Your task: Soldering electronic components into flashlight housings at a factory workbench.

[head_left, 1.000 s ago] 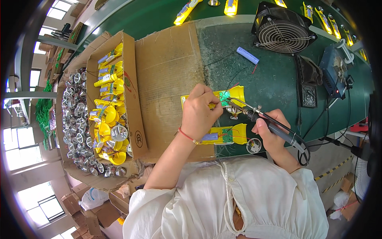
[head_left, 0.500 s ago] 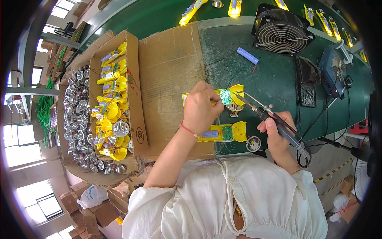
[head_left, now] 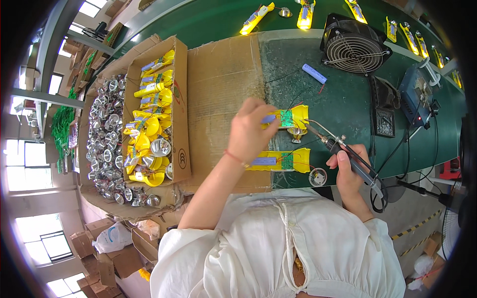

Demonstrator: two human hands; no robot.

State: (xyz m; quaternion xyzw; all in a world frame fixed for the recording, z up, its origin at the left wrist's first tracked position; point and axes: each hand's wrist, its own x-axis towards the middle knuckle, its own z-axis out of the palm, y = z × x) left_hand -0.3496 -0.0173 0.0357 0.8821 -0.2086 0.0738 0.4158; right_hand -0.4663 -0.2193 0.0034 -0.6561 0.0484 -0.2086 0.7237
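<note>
My right hand (head_left: 349, 163) grips a soldering iron (head_left: 358, 171) with a thin metal tube along it. Its tip is by the right end of a yellow plastic housing (head_left: 300, 114), which holds a green circuit board (head_left: 286, 118) and a blue cylindrical battery (head_left: 268, 119). Over the housing's left part, my left hand (head_left: 251, 130) is blurred by motion; its fingertips are near the battery, and their grip does not show clearly. A small reflector (head_left: 297, 134) lies just below. Nearer me is a second yellow housing (head_left: 301, 158) with battery, board and wires, beside a round lamp head (head_left: 318, 177).
At left, a cardboard box (head_left: 182, 124) holds several yellow housings, beside many silver reflectors (head_left: 107, 144). A loose battery (head_left: 314, 74), a black fan (head_left: 355, 49) and a blue soldering station (head_left: 416, 92) are on the green table. Lit yellow housings (head_left: 305, 15) lie along the back.
My left hand has lifted slightly and its fingers have opened out from the board, showing the battery. The iron's tip stays by the housing's right end. The view has shifted a little.
</note>
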